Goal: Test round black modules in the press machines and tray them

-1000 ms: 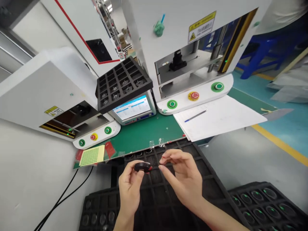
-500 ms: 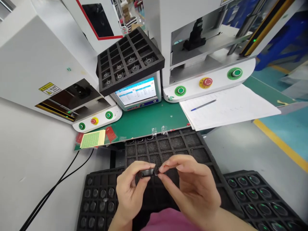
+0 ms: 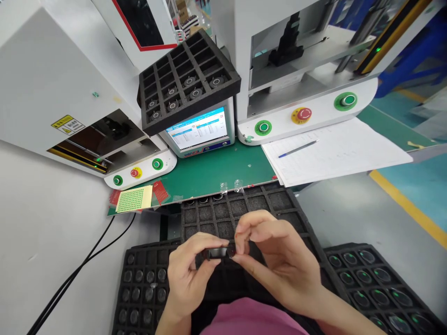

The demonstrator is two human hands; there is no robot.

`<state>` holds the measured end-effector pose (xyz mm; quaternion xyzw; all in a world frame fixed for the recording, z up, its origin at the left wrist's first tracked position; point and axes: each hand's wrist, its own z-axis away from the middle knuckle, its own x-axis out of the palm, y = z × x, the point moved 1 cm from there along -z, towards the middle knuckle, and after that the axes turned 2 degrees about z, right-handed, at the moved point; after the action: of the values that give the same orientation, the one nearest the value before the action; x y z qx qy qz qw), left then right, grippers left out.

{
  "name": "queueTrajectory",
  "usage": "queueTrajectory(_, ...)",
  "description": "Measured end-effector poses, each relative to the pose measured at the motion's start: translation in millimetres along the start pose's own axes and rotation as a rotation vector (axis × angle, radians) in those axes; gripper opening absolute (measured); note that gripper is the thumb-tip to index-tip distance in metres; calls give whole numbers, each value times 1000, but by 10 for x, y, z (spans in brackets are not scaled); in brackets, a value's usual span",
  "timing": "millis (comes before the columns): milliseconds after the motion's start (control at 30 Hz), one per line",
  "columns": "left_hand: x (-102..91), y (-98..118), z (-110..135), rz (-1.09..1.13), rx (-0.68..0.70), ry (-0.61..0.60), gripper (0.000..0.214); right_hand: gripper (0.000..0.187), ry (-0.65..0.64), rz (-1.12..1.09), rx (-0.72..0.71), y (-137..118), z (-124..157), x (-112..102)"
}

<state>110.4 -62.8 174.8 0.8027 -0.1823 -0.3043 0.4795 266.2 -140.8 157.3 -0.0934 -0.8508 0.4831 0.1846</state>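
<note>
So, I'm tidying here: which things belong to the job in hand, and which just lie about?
Apparently in use:
slim black part, in left hand, right hand at its end
black foam tray beneath

Apparently lying about:
pen on papers
green-dot sticker sheet
clear plastic scraps

Held part (image 3: 219, 252), lower centre: black. Garment (image 3: 253, 320), bottom centre: plain pink. Tabletop (image 3: 223, 167), mid-frame: green. Sticker sheet (image 3: 134, 199), left of centre: pale yellow, rows of green dots. Tray (image 3: 192, 110), upper centre: black grid. Discs (image 3: 380, 298), lower right: green spots. Stop button (image 3: 305, 114), upper right: red on yellow. Floor stripe (image 3: 408, 209), right: yellow.
</note>
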Motion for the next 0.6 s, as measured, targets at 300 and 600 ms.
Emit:
queueTrajectory(300, 3, -3, -25, 9, 15, 37, 24, 46, 253, 113, -119, -23, 34, 114)
queueTrajectory(600, -64, -47, -28, -5, 43, -13, 22, 36, 144, 209, -150, -29, 20, 27)
